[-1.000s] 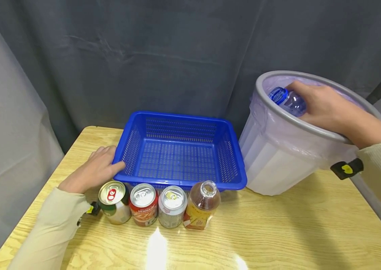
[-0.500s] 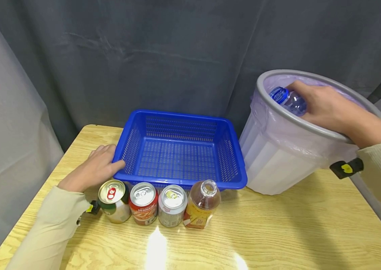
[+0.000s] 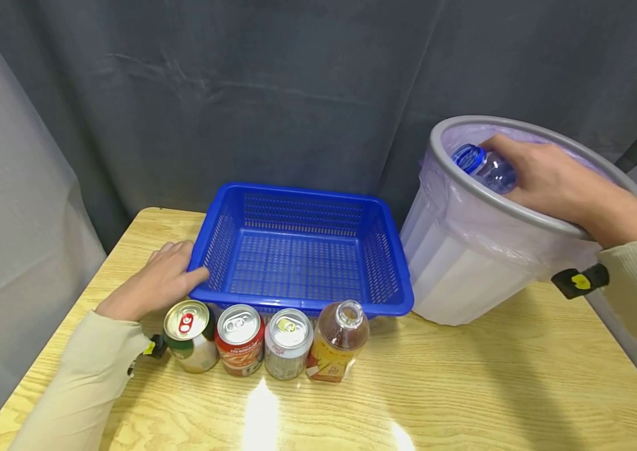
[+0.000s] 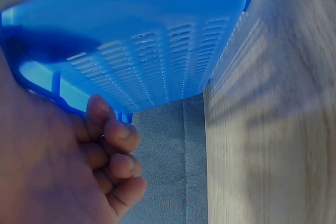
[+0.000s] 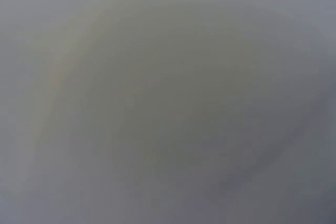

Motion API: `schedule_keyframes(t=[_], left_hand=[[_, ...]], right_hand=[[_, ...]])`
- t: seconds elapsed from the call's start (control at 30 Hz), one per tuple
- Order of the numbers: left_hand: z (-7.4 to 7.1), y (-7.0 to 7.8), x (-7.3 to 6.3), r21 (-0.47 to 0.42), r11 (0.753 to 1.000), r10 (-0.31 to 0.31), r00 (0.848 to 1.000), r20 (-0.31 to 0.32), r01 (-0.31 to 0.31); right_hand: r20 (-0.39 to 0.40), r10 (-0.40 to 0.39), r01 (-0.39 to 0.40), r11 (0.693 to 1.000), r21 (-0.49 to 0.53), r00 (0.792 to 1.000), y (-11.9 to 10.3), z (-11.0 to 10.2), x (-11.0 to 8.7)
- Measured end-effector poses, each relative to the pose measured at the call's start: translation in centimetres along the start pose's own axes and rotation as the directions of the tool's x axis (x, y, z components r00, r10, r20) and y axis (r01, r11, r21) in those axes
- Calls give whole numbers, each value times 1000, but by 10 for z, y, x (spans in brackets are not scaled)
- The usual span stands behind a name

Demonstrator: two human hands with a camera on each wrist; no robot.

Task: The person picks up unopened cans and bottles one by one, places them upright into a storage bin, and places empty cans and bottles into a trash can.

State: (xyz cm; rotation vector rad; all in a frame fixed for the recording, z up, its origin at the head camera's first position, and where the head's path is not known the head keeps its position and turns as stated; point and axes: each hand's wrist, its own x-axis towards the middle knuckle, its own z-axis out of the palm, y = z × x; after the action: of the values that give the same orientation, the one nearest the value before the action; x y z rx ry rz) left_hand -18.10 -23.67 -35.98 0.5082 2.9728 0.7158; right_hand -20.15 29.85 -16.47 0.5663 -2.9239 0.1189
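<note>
Inside the mouth of a white trash bin (image 3: 448, 275), my right hand (image 3: 555, 181) grips a clear plastic bottle (image 3: 498, 176) with a blue neck. Its neck points up and left, and its lower part is hidden by the bin's rim. The right wrist view is only a pale blur. My left hand (image 3: 160, 279) holds the near left corner of a blue perforated basket (image 3: 295, 266), thumb over the rim. In the left wrist view its curled fingers (image 4: 123, 166) show below the basket's rim. Nothing lies in the basket.
In front of the basket stand a green-and-gold can (image 3: 191, 338), a red can (image 3: 240, 341), a silver can (image 3: 288, 344) and an amber drink bottle (image 3: 337, 344) without a cap. A purple-tinted liner (image 3: 436, 194) drapes over the bin. A dark curtain (image 3: 273, 94) hangs behind.
Almost nothing differs: both hands keep their holds, and the bottle shows a very slight shift to the right in the bin.
</note>
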Motion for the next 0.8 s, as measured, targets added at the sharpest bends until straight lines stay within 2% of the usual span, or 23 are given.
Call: schedule_keyframes(t=[0.2, 0.33, 0.53, 0.8], left_hand=[[0, 0, -1, 5, 1000, 7, 1000, -5, -7], [0, 1, -1, 5, 1000, 6, 1000, -3, -6], [0, 1, -1, 9, 1000, 3, 1000, -1, -3], [0, 2, -2, 13, 1000, -5, 1000, 5, 5]], right_hand=[[29, 21, -22, 1000, 2, 999, 0, -2, 0], [38, 8, -9, 1000, 23, 999, 1, -1, -1], [27, 7, -10, 996, 84, 1000, 3, -1, -3], [17, 4, -5, 998, 67, 1000, 4, -2, -5]])
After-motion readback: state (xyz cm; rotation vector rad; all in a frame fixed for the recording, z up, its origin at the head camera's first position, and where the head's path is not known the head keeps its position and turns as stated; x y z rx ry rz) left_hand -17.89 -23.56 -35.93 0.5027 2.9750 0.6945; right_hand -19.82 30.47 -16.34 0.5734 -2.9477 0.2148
